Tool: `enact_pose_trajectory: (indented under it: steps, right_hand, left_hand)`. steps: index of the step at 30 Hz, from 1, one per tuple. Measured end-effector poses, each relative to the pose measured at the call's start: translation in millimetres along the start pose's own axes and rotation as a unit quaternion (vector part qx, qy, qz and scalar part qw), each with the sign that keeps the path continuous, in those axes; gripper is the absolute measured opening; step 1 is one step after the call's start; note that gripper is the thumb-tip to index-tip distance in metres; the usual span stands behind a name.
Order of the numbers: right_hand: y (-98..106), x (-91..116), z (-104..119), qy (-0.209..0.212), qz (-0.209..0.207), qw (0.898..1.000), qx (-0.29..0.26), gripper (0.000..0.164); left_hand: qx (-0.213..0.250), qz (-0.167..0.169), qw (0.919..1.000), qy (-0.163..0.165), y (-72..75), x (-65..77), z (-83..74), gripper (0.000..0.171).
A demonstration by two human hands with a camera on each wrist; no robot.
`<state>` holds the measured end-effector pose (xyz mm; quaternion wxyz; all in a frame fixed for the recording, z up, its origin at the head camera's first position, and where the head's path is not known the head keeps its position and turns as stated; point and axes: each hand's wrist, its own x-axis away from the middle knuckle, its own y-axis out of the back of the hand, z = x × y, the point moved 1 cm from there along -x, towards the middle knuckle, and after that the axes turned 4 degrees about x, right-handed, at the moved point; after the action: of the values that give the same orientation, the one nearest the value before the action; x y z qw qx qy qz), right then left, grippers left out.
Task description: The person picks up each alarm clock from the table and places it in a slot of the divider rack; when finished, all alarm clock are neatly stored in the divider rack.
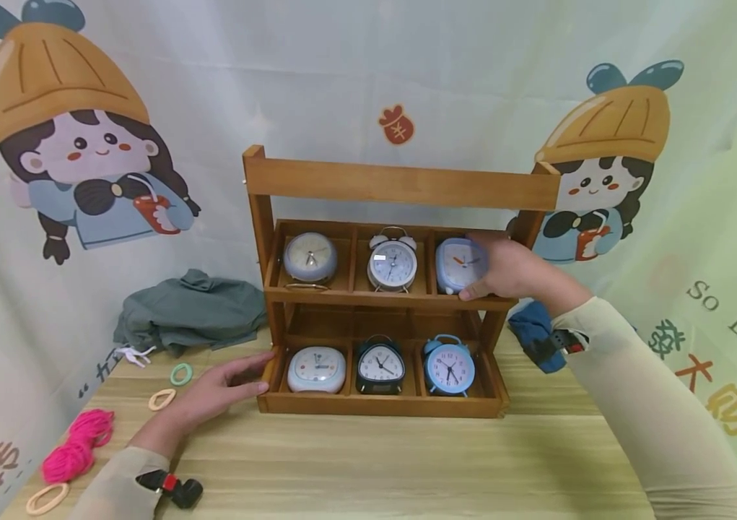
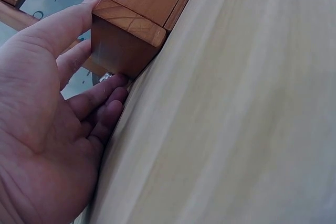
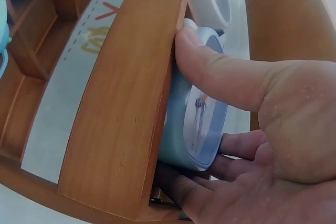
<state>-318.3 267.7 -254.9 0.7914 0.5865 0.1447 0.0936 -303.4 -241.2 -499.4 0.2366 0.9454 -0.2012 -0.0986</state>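
My right hand (image 1: 504, 266) grips a square-faced light blue alarm clock (image 1: 458, 265) in the upper right compartment of a two-tier wooden rack (image 1: 400, 184). In the right wrist view the thumb lies at the clock's front edge, and the other fingers reach around its side and partly out of sight. My left hand (image 1: 221, 390) rests against the rack's lower left end, its fingers touching the wooden end wall (image 2: 126, 48). Beside the gripped clock stand a white twin-bell clock (image 1: 392, 266) and a round grey-blue clock (image 1: 310, 258).
On the lower tier sit a white clock (image 1: 317, 370), a black clock (image 1: 381, 367) and a blue clock (image 1: 449, 368). Left of the rack lie grey-green cloth (image 1: 189, 310), pink yarn (image 1: 79, 448) and several small rings. Blue cloth (image 1: 530, 325) lies at right.
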Motion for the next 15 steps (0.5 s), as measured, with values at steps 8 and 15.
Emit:
enact_pose_trajectory:
  steps: [8,15]
  right_hand:
    - [2.2,2.2,-2.8,-0.014,0.011,0.999,-0.033,0.104]
    - [-3.3,-0.1,5.2,-0.043,-0.012,0.999,-0.017,0.093]
  left_hand:
    - [0.009,0.006,0.9999,-0.012,-0.6,0.8,-2.8,0.063]
    - [0.003,0.004,1.0000,-0.003,-0.8,-1.2,-0.3,0.063]
